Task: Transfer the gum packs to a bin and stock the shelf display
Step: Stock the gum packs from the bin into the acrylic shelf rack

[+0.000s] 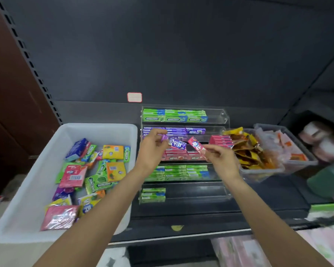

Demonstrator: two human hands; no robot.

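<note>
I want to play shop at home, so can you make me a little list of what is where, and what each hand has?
left hand: holds a purple gum pack
right hand: holds a pink gum pack
clear display rack: tiers of green, purple and pink packs, bottom tier partly filled
white bin: left of rack, mixed loose gum packs
grey tubs: right of rack, snack sachets

Dim dark shelving, brighter foreground, wide-angle bending at edges, blurred right side
</note>
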